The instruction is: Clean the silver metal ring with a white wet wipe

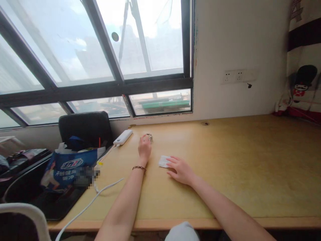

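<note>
My left hand (144, 147) reaches toward the far left part of the wooden table (225, 150), its fingers bent around the near side of a small round, patterned object (149, 137). Part of that object is hidden behind the fingers. Nearer to me and to the right, my right hand (180, 170) lies with its fingers spread, their tips on the right part of a folded white cloth or tissue (164, 161). The cloth lies flat on the tabletop.
A white power bank (123, 137) with a cable lies at the table's left edge. Another white cable (100, 192) runs over the front left corner. Left of the table, a black chair (85, 129) holds a blue bag (70, 167). Wall sockets (233, 76) are behind.
</note>
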A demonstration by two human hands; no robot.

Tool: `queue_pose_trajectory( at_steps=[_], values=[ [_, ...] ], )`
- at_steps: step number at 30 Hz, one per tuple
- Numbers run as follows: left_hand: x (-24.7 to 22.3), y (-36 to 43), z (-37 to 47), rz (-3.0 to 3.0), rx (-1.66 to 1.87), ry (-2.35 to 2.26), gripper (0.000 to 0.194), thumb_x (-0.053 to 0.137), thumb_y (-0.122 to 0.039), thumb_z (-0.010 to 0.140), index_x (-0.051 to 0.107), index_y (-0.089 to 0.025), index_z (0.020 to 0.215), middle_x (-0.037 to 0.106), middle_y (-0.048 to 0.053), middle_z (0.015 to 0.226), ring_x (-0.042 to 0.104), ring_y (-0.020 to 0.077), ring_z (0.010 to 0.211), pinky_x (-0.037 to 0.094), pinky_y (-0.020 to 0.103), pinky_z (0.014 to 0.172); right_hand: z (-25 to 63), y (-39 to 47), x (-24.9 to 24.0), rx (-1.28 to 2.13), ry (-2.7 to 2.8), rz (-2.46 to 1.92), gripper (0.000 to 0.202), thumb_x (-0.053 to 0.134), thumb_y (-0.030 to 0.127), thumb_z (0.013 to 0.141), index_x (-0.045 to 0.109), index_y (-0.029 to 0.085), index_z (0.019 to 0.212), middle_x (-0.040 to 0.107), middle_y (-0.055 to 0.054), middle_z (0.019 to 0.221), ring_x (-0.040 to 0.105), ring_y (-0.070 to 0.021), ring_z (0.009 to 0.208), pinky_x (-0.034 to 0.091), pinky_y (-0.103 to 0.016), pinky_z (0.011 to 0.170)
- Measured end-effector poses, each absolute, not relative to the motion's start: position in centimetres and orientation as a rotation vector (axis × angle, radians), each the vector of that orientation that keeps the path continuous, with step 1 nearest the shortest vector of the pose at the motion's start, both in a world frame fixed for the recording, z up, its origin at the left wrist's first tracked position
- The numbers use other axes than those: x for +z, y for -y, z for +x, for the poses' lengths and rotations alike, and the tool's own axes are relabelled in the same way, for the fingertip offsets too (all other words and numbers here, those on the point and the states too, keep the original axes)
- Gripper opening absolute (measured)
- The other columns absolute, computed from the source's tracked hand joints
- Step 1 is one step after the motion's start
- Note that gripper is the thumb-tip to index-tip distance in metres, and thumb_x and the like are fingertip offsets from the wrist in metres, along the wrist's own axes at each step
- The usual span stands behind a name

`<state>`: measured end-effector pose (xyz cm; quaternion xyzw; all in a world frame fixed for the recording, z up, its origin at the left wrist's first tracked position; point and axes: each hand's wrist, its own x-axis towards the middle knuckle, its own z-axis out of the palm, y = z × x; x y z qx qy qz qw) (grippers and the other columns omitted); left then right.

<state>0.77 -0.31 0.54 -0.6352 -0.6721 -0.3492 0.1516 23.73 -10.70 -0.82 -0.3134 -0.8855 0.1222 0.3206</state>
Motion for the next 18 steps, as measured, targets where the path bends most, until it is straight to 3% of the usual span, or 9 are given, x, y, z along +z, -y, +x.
queue_pose_trajectory(
  at_steps=[4,7,10,18],
  values=[
    [1.7,2.3,5.8,-2.129,-0.828,1.764,0.023,0.036,-0.016,0.082,0.056,-0.019,0.093,0.054,0.007,0.099,0.046,0.0208,0.098,0.035,0.034,0.089,25.1,9.1,-1.1,0.230,2.006,-1.031,0.024,0.043,0.023,0.082,0.059,0.018,0.099,0.057,-0.007,0.110,0.046,-0.0186,0.106,0.033,-0.037,0.094],
    [1.0,5.3,10.8,-2.356,-0.652,1.707,0.019,0.041,-0.019,0.081,0.055,-0.021,0.093,0.055,0.006,0.097,0.048,0.0197,0.093,0.038,0.032,0.081,27.3,7.4,-1.6,0.171,1.807,-1.238,0.027,0.036,0.019,0.083,0.062,0.015,0.092,0.061,-0.010,0.099,0.050,-0.0189,0.098,0.036,-0.035,0.090],
    [0.0,8.9,14.5,-2.547,-0.461,1.615,0.014,0.044,-0.024,0.081,0.056,-0.020,0.081,0.056,0.007,0.085,0.050,0.0193,0.085,0.039,0.031,0.074,29.2,6.3,-2.1,0.119,1.690,-1.443,0.029,0.035,0.019,0.083,0.063,0.012,0.090,0.063,-0.011,0.094,0.052,-0.0195,0.095,0.038,-0.033,0.086],
    [-0.1,12.8,12.9,-2.473,-0.523,1.610,0.029,0.029,-0.029,0.087,0.056,-0.019,0.087,0.057,0.008,0.093,0.048,0.0193,0.094,0.036,0.034,0.084,29.5,6.4,-2.8,0.128,1.727,-1.509,0.029,0.035,0.019,0.083,0.063,0.013,0.088,0.064,-0.011,0.089,0.054,-0.0183,0.089,0.039,-0.029,0.080]
  ],
)
